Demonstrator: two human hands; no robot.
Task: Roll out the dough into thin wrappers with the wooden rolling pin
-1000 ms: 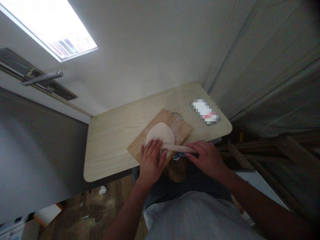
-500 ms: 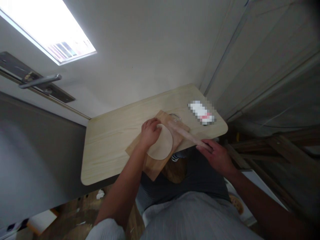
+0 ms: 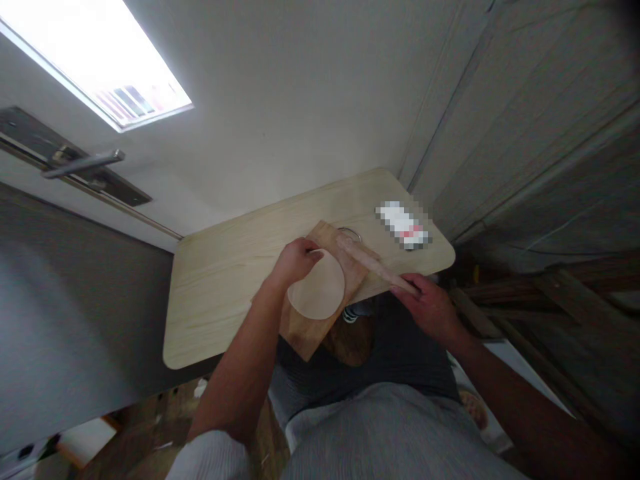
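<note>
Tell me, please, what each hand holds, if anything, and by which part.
The right hand holds the rolling pin by its near end. The left hand is at the far edge of the dough; whether it grips is unclear.

I touch smooth, matt dough (image 3: 317, 288) on a dull wooden board (image 3: 306, 335). At two o'clock from it I hold a matt wooden rolling pin (image 3: 381, 265). At ten o'clock, a door handle (image 3: 87, 163) gleams, metallic; at six, my shirt (image 3: 383, 433) is dull, ribbed-looking cloth.

Grey ribbed shirt (image 3: 400, 433), dark trousers (image 3: 345, 387)
</note>
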